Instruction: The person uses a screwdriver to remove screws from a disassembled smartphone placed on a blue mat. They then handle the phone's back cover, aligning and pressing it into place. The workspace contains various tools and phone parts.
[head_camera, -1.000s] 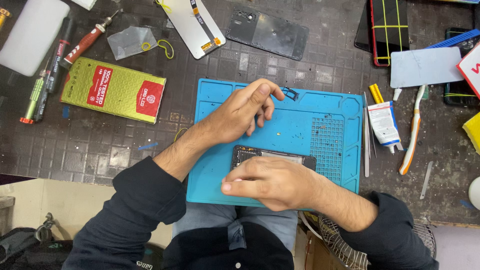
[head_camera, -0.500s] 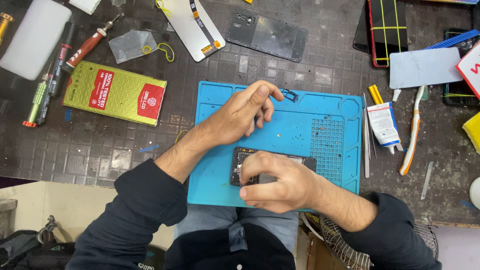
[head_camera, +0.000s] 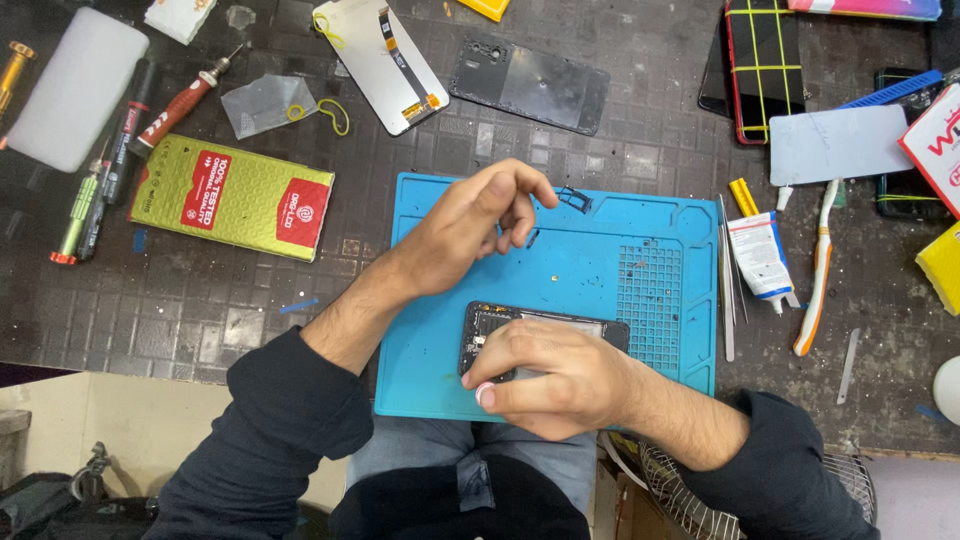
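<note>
A dark tiled worktop (head_camera: 250, 330) fills the view and is crowded from 9 through 12 to 3 o'clock. At its centre a blue repair mat (head_camera: 640, 250) is laid, its near edge flush with the worktop's 6 o'clock edge. A gridded recess is moulded at the mat's 3 o'clock side; its middle is bare and forms the only open working area.

At 10 o'clock a green flat box (head_camera: 235, 195) is placed, with screwdrivers (head_camera: 100, 190) beside it and a white pad (head_camera: 75, 90) farther out. At 12 o'clock a white screen panel (head_camera: 375, 60) and a dark back cover (head_camera: 530, 85) are set. At 3 o'clock, just off the mat's edge, tweezers (head_camera: 727, 290), a glue tube (head_camera: 760, 255) and a toothbrush (head_camera: 815, 270) are ranged.

An opened phone (head_camera: 540, 330) is positioned at the mat's 6 o'clock portion. It is covered and gripped by the right hand (head_camera: 555, 380), fingers curled over it. The left hand (head_camera: 470, 225) is raised above the mat at 12 o'clock, fingers loosely bent, fingertips pinched together; whether anything is held cannot be told.
</note>
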